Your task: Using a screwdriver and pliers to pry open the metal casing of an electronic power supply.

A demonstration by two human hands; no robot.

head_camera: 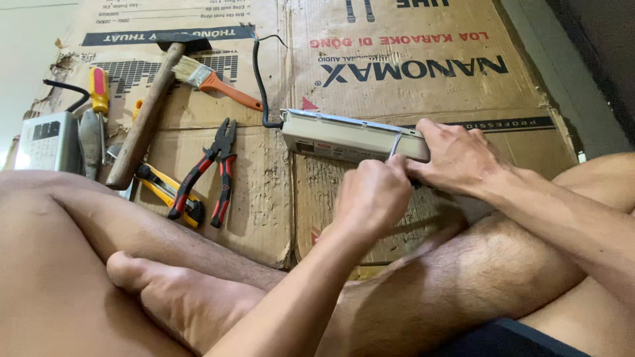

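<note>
A long pale metal box (331, 135) with a black cable (259, 79) at its left end stands on its side on flattened cardboard (423, 39). My right hand (456, 158) grips the box's right end and holds it steady. My left hand (374, 195) is closed around a thin metal tool (395, 145) whose shaft rises against the box's front face. My crossed bare legs fill the foreground.
Left of the box lie red-and-black pliers (221, 165), a yellow utility knife (162, 188), a wooden-handled hammer (149, 109), an orange-handled paintbrush (215, 80), a yellow-and-red screwdriver (99, 89) and a grey meter-like device (49, 142). A floor edge runs along the right.
</note>
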